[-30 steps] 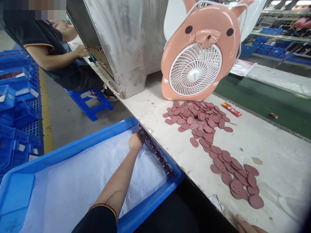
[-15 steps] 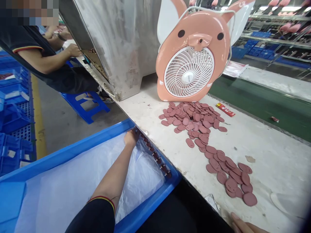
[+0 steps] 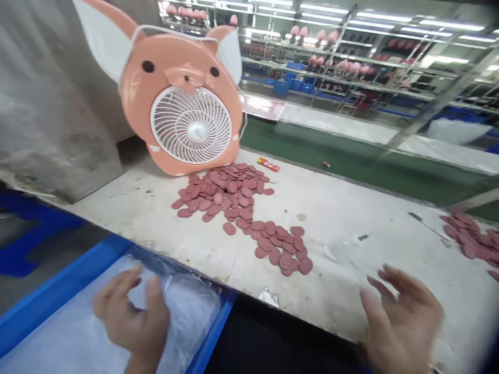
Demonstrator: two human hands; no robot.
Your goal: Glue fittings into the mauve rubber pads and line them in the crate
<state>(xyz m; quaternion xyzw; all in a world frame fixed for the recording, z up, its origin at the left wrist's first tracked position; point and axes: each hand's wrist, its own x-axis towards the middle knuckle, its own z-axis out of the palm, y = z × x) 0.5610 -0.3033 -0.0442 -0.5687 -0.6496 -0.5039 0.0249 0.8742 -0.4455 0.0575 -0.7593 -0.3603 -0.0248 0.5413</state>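
My left hand (image 3: 132, 322) hovers over the white plastic liner (image 3: 187, 311) in a blue plastic tray (image 3: 66, 285), fingers apart and slightly blurred, with nothing visible in them. My right hand (image 3: 401, 322) is above the near edge of the white work table (image 3: 331, 275), fingers spread and empty. Nearest to it lies a loose group of flat pink discs (image 3: 278, 249), below a larger heap of the same discs (image 3: 222, 192). More pink discs (image 3: 470, 239) lie at the right edge of view.
A pink animal-shaped fan (image 3: 191, 109) stands behind the heap, beside a grey metal hopper (image 3: 50, 114). A red packet (image 3: 268, 164) sits at the table's far edge. A small blade (image 3: 424, 226) and a foil scrap (image 3: 268, 297) lie on the table. Shelves of pink items stand beyond a green floor strip (image 3: 312, 161).
My view has swung right, leaving the co-worker out of frame. My left hand has moved off the tray's far rim to above the liner, and my right hand has risen over the table.
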